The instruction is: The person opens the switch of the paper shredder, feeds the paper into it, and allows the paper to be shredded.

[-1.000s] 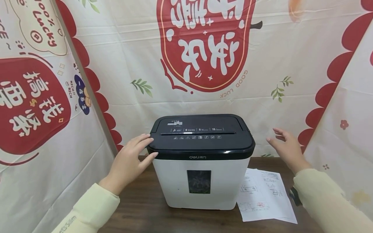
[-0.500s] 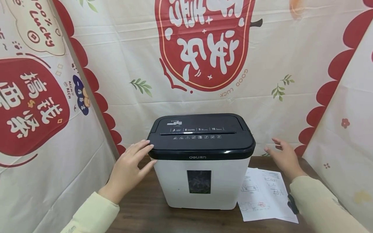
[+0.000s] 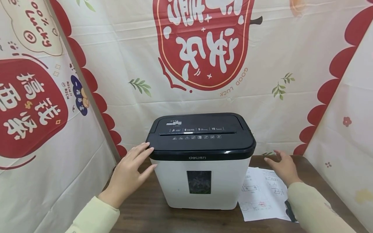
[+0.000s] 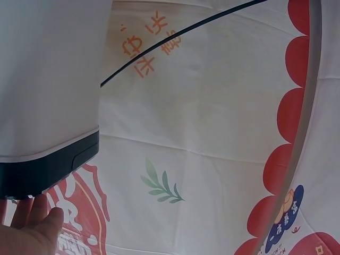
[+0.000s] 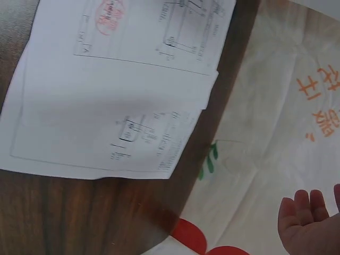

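A paper shredder (image 3: 169,181) with a white bin, a dark window and a black lid (image 3: 201,144) stands upright on the table. My left hand (image 3: 126,174) has its fingers extended at the lid's left front corner. Seen from the left wrist, those fingertips (image 4: 38,207) lie right by the lid's edge. Two or more printed sheets of paper (image 3: 257,197) overlap on the table to the shredder's right. My right hand (image 3: 284,168) hovers over their far right part with relaxed fingers and holds nothing. In the right wrist view the sheets (image 5: 122,90) show line drawings and a red stamp.
The brown wooden table (image 3: 163,221) ends at the back against a printed cloth backdrop (image 3: 122,61), with more cloth on both sides. A thin dark cord (image 4: 183,33) runs out behind the shredder. Something dark sits at the right wrist (image 3: 289,212).
My right hand has come down and slightly nearer, over the sheets. The left hand has slipped a little lower at the lid's corner. Shredder and sheets keep their places.
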The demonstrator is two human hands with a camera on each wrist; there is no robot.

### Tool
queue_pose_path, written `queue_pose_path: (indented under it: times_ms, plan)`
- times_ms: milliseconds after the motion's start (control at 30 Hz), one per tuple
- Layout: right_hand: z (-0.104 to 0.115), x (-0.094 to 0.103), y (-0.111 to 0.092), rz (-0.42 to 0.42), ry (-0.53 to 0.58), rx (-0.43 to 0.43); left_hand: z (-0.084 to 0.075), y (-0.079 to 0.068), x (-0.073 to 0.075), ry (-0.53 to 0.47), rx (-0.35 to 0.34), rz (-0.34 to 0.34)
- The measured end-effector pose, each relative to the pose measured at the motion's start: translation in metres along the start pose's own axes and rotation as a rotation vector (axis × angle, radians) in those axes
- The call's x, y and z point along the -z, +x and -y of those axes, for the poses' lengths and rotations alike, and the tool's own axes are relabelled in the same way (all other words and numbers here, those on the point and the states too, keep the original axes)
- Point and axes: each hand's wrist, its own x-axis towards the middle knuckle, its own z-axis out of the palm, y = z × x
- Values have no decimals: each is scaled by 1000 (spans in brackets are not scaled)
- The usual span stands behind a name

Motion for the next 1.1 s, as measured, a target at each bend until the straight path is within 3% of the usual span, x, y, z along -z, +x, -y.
queue_pose_path:
  times_ms: [533, 767, 1100]
  plan:
    - [-40, -28, -3, 54, -25, -152, 0, -2, -7, -27, -65, -87]
    - [-51, -45, -4, 74, -70, -183, -3, -2, -8, -36, -45, -123]
    - [-64, -59, -8, 88, -191, -243, -5, -2, -8, -56, -17, -108]
